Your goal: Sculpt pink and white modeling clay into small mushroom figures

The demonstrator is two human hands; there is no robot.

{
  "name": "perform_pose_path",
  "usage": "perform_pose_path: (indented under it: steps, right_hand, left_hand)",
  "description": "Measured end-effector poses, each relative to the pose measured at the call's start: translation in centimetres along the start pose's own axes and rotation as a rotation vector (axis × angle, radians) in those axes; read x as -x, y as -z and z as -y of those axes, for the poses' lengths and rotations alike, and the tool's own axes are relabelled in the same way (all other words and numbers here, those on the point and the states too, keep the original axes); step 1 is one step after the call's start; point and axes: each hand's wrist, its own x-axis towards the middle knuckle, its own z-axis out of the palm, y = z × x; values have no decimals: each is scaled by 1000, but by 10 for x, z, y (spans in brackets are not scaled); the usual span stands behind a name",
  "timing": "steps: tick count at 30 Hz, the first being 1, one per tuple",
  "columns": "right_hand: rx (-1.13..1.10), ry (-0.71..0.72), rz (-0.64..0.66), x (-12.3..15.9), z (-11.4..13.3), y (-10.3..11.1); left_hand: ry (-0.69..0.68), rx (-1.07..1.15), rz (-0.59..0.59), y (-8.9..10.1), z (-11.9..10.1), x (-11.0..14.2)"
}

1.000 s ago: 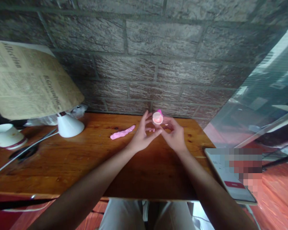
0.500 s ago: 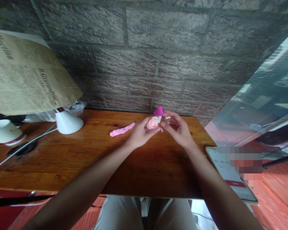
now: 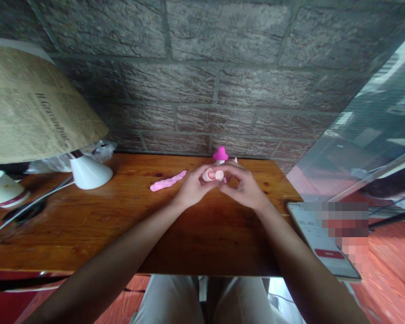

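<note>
My left hand (image 3: 195, 185) is closed around a small round pale-pink pot-like piece (image 3: 208, 174), held above the wooden table. My right hand (image 3: 240, 183) pinches a small pale round piece (image 3: 219, 175) against the pot's right side; whether the two are joined I cannot tell. Just behind the fingers stands a bright magenta cone-shaped cap (image 3: 220, 153) on a whitish base, partly hidden by my right hand. Small pale-pink bits show near my right fingers. Left of my left hand, a long pink strip that looks like soft clay (image 3: 168, 181) lies on the table.
A lamp with a newsprint shade (image 3: 43, 108) and white base (image 3: 90, 172) stands at the left, near a paper cup (image 3: 3, 189) and a white cable (image 3: 30, 208). A phone-like tablet (image 3: 324, 243) lies at the right edge. A brick wall (image 3: 195, 85) rises behind the table (image 3: 121, 225).
The pot has moved slightly left and down into my left hand. My right hand drew away, then came back to it with a pale round piece. The magenta cap shows more fully.
</note>
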Motion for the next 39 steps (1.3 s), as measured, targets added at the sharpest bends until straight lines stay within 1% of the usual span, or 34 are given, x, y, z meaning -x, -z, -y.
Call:
perform_pose_path:
  steps: [3, 7, 12, 17, 20, 22, 26, 32, 35, 39]
  right_hand:
    - [34, -9, 18, 0, 2, -1]
    - [101, -27, -24, 0, 3, -2]
    - [133, -50, -76, 0, 4, -4]
    - [134, -116, -44, 1, 2, -3]
    - [196, -114, -11, 1, 1, -2]
    - [219, -97, -10, 1, 1, -1]
    - [216, -90, -71, 1, -1, -4]
    - [157, -202, -183, 1, -1, -12]
    - [141, -214, -144, 1, 0, -10]
    - [161, -142, -51, 1, 1, -5]
  left_hand:
    - [-37, -75, -3, 1, -1, 1]
    - [-73, -177, 34, 1, -4, 2]
    - [-69, -165, 73, 1, -6, 3]
    - [-49, -177, 67, 2, -2, 2]
    - [-58, -219, 56, 2, 0, 3]
    - [-71, -234, 64, 2, -1, 3]
    - [-65, -245, 86, 0, -4, 4]
    - [-48, -342, 31, 0, -5, 4]
    - [-53, -375, 16, 2, -4, 4]
    - [-80, -400, 35, 4, -2, 4]
